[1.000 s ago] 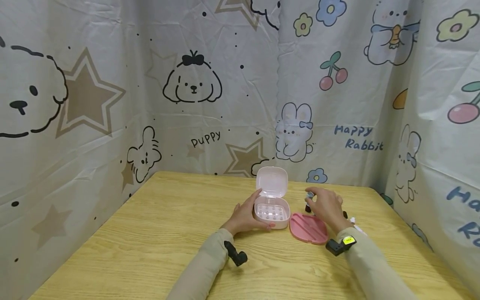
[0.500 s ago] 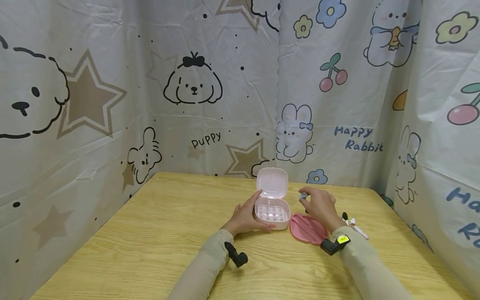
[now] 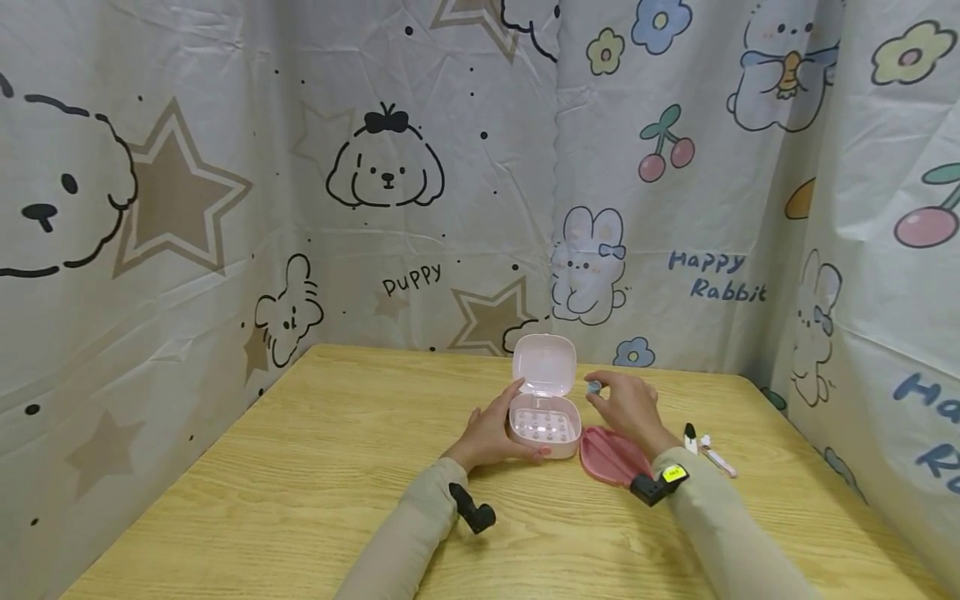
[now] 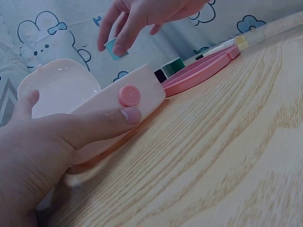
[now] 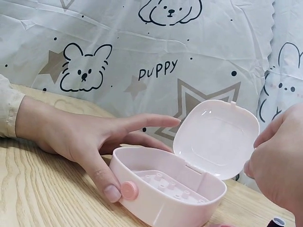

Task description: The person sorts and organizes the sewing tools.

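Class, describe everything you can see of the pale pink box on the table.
The pale pink box is rounded, glossy and plastic-looking. Its hinged lid stands open at the back, and a darker pink round button sits on the front. Small pegs rise inside. It stands upright on the wooden table, beside a darker pink tray. The left hand holds one side, its thumb on the front wall.

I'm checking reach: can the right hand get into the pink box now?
Probably yes: the right hand, pinching a blue item, is near the box; its lid stands open and nothing blocks the way.
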### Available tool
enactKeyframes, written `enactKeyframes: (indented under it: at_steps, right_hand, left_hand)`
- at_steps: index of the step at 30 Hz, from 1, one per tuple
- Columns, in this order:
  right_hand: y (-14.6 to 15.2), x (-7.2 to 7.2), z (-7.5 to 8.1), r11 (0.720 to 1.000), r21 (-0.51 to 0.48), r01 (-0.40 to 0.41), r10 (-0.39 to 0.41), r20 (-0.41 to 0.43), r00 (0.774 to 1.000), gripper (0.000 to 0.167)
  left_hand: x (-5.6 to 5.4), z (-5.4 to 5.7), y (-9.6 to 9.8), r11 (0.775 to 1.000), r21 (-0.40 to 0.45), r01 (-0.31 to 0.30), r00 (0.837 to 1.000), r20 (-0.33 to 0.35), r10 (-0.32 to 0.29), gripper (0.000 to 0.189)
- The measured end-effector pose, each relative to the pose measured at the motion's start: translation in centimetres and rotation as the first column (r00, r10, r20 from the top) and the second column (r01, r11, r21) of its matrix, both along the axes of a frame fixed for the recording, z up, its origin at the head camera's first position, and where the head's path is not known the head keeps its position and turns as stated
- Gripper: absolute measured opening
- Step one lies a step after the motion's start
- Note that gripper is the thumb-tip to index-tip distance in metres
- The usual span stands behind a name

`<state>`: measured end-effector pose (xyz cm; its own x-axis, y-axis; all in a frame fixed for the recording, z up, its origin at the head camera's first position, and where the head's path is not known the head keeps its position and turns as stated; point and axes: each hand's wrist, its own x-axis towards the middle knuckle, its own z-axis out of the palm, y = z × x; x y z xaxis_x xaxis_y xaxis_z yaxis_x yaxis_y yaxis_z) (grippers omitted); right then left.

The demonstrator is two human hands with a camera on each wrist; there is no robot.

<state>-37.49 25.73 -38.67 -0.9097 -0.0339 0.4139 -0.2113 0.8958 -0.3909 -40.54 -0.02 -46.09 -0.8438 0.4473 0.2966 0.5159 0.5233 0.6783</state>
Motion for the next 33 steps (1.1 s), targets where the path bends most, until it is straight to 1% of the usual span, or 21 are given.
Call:
enactKeyframes:
  at_steps: [6,11,15,21,24,28,33]
  right_hand:
    - [-0.7,0.0,0.0,1.000,-0.013,-0.018,0.018,-0.011,1.000,0.033]
    - [-1.2,-0.4,-0.2,0.999,-0.017,-0.039,0.038,-0.042,0.998,0.033]
    - [-1.6,-0.7,-0.4,0.998,-0.030,-0.058,0.057,-0.051,0.997,0.031]
    - [-2.2,-0.9,-0.7,0.997,-0.045,-0.064,0.063,-0.017,0.998,0.032]
    - [-2.6,-1.0,-1.0,0.997,-0.042,-0.064,0.064,-0.008,0.998,0.033]
    - [-3.0,-1.0,-1.3,0.996,-0.063,-0.066,0.066,0.011,0.998,0.032]
    - [-3.2,-1.1,-1.9,0.994,-0.084,-0.065,0.068,0.040,0.997,0.032]
  left_hand:
    - [0.1,0.1,0.0,1.000,0.009,0.007,1.000,0.002,-0.007,0.129]
    - [0.1,0.2,-0.1,1.000,0.009,0.005,1.000,-0.003,-0.005,0.129]
    - [0.0,0.3,-0.1,1.000,0.003,0.004,1.000,-0.009,-0.004,0.129]
    - [0.0,0.5,-0.1,1.000,-0.003,0.003,1.000,-0.003,-0.003,0.130]
    - [0.0,0.6,-0.1,1.000,0.005,0.014,1.000,-0.006,-0.014,0.129]
    - [0.1,0.7,-0.1,1.000,0.014,0.027,1.000,-0.008,-0.027,0.128]
    - [0.2,0.6,-0.1,1.000,0.001,0.016,1.000,0.009,-0.016,0.129]
